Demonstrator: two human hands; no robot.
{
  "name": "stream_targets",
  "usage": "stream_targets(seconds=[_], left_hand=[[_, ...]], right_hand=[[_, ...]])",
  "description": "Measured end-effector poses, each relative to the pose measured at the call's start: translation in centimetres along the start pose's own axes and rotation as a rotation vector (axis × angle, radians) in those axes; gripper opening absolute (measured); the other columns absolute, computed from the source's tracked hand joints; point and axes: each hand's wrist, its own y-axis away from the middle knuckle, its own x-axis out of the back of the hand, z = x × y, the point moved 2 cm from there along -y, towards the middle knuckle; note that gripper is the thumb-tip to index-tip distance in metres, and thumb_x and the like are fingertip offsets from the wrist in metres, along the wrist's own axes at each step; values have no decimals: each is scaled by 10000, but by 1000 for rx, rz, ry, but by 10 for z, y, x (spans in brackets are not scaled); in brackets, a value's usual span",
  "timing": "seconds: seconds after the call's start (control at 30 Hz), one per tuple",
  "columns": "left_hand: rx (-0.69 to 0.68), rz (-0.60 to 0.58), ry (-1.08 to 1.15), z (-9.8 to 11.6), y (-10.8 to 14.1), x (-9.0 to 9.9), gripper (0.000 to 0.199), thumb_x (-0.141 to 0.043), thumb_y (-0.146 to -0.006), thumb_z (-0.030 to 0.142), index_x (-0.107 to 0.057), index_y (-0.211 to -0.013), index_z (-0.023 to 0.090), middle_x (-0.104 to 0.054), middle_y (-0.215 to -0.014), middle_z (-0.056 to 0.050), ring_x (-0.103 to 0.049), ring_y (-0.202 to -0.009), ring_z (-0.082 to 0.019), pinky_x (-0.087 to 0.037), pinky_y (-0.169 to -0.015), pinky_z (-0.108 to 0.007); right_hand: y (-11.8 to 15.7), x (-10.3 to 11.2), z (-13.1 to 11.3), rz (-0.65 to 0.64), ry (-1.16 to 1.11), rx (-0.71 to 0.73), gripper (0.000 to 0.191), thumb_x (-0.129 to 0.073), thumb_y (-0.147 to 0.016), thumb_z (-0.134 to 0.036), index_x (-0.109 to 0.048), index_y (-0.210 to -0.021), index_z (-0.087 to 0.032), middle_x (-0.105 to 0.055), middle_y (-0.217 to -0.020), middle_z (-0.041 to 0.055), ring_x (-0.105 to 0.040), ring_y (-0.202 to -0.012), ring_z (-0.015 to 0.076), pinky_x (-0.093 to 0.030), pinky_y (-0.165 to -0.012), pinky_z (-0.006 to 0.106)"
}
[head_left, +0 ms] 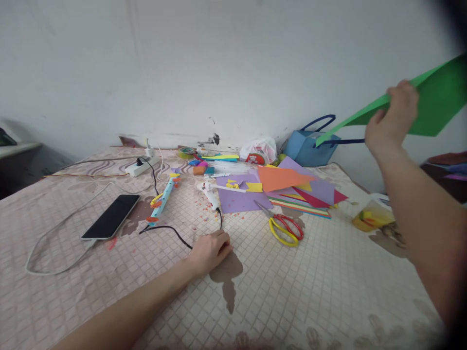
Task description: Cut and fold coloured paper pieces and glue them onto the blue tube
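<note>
Raised at the right, my right hand (394, 114) grips a large green paper sheet (443, 97), its fingers closed on the sheet's edge. My left hand (209, 250) rests on the tablecloth with its fingers curled; whatever may be inside them is hidden. A black cord (178, 237) runs to that hand and shows again on its far side, leading to a white glue gun (209, 195). To the right of the left hand lie scissors (286, 229) with one yellow and one red handle. Beyond them are a purple sheet (237, 194) and an orange sheet (280, 179).
A phone (111, 217) on a white cable and a light-blue strip (162, 200) with coloured paper pieces lie left. A power strip (142, 166) sits behind. Near the wall stands a blue bag (310, 148). A plastic container (372, 216) is under my right forearm.
</note>
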Motion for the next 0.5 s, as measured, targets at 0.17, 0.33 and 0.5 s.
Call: stream_targets(seconds=[0.17,0.33,0.5], left_hand=[[32,31,61,-1,0,0,99,-481,-827,222,-572,-806,190,-644,-868,-22,-592,-770,-148,-429,-655,-240],[98,41,42,-1,0,3,111,-526,-810,267,-557,-744,184,-639,-776,-15,-571,-675,-140,-391,-587,-234],[100,38,11,0,0,4,219,-490,-850,350,-552,-732,176,-635,-770,-30,-570,-668,-148,-384,-571,-241]], right_hand=[[34,40,-33,316,-115,119,330,-481,-846,-148,-560,-1072,78,-519,-1204,244,-455,-1190,297,-322,-935,406],[128,57,-64,308,-226,126,294,-549,-763,-51,-642,-1041,-83,-606,-1188,167,-522,-1158,268,-369,-993,432],[239,57,-76,41,-403,-99,328,-535,-781,-115,-626,-1071,-239,-576,-1262,96,-519,-1174,286,-393,-1003,491]])
